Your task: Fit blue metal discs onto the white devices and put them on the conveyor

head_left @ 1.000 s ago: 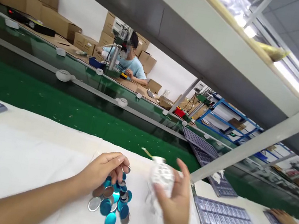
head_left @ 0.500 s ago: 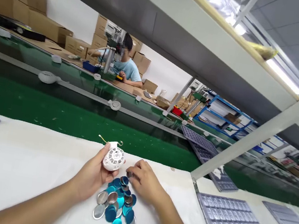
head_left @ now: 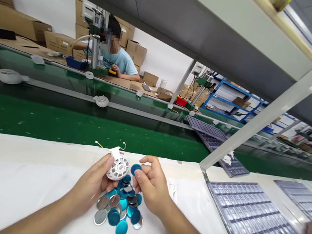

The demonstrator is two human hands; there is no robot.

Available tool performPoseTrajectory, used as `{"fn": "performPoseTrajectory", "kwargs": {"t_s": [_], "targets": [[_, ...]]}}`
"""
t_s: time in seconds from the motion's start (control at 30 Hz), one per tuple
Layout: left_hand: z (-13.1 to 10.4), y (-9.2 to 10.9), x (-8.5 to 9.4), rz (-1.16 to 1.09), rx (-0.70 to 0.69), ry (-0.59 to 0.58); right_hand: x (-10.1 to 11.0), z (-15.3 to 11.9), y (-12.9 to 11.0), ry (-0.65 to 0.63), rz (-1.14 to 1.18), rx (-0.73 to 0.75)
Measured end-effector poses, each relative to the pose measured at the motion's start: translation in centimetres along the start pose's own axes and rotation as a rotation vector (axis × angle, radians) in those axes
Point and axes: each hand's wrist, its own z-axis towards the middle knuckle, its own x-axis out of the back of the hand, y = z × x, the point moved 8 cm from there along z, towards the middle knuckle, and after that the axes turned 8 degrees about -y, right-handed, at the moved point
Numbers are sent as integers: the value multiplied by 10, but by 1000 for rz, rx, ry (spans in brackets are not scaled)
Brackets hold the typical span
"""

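My left hand [head_left: 94,180] is closed around a round white plastic housing [head_left: 119,167] with a vented, spoked face. Short thin wires stick out from the housing's top. Just to the right, my right hand [head_left: 152,182] pinches a blue disc [head_left: 135,168] between thumb and fingers, close beside the housing but apart from it. Beneath both hands lies a loose pile of round discs [head_left: 121,229], some shiny blue and others silver like small mirrors. My fingers cover part of the pile's upper edge.
White sheeting [head_left: 28,183] covers the bench. Beyond it runs a green conveyor [head_left: 39,117] carrying white housings [head_left: 101,101]. Clear compartment trays [head_left: 253,217] lie at right, near a slanted white post [head_left: 265,107]. Another person [head_left: 120,61] sits across, by a press. A shelf hangs overhead.
My right hand has lifted a disc off the pile and turned, so its blue face shows beside the housing. The camera view has shifted; a blurred shape has come in at the right edge.
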Motion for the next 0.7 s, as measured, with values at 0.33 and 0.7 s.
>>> {"fn": "performPoseTrajectory", "kwargs": {"t_s": [0.33,0.7], "targets": [[-4,-7,-6,184,52,-64,-18,-6,3,33,126,-72],[-2,-8,-5,307,25,-82,-14,-8,5,35,52,-124]]}}
